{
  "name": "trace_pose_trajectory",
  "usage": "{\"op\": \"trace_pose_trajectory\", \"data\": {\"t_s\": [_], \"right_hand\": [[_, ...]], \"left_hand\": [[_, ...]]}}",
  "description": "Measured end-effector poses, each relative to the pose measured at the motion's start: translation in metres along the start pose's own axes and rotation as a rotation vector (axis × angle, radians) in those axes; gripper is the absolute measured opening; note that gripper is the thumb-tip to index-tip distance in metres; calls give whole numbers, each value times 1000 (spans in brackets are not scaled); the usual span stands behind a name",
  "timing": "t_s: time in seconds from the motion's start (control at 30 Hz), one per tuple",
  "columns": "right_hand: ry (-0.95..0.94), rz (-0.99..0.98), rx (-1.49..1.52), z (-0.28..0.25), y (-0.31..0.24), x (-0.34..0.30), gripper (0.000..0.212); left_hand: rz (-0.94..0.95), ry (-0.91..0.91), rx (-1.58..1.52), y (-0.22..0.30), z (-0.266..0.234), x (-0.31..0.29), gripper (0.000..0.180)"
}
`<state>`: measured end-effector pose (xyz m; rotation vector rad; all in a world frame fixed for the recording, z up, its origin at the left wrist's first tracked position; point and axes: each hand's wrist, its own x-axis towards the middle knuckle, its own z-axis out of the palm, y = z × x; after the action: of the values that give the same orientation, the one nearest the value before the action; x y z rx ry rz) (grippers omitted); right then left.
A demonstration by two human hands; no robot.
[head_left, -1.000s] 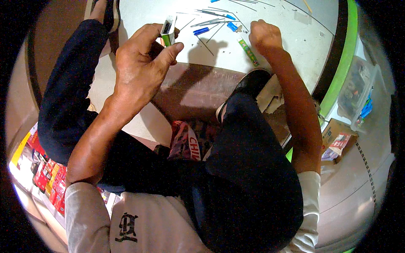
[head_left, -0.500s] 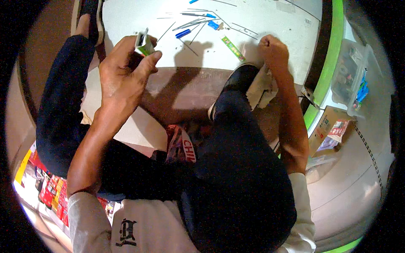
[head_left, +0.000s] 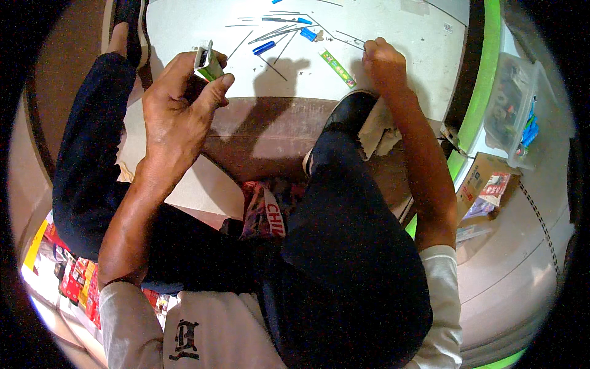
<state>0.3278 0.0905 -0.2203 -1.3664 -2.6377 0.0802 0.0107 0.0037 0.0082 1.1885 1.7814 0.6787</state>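
My left hand (head_left: 175, 101) is closed around a small green and white box (head_left: 211, 69), its open end up and something dark inside. My right hand (head_left: 386, 66) is over the white board (head_left: 424, 49), thumb and fingers pinched together beside the ends of some thin dark sticks (head_left: 350, 39). Whether a stick is between those fingertips is hidden. More thin dark sticks (head_left: 279, 34) lie scattered on the board. Among them are a blue cylinder (head_left: 264, 48) and a torn blue piece (head_left: 308, 35). A flat green printed strip (head_left: 337, 67) lies nearer to my right hand.
My shoe (head_left: 353, 114) rests at the board's near edge, with torn brown cardboard (head_left: 378, 132) beside it. On the right stand a clear plastic bin (head_left: 513, 111) with blue items and a cardboard box (head_left: 476, 178). Red packets (head_left: 80, 283) lie at lower left.
My right hand has moved left and slightly farther away, closer to the thin sticks. My left hand stays nearly in place with the box tilted slightly differently.
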Motion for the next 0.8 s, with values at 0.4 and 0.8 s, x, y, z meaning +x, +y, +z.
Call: {"op": "trace_pose_trajectory", "data": {"t_s": [0.4, 0.8], "right_hand": [[-47, -235, -246, 1, -3, 14, 8], [-312, -30, -14, -29, -12, 10, 11]], "left_hand": [[76, 21, 31, -4, -1, -1, 19], [136, 31, 94, -6, -2, -1, 19]]}}
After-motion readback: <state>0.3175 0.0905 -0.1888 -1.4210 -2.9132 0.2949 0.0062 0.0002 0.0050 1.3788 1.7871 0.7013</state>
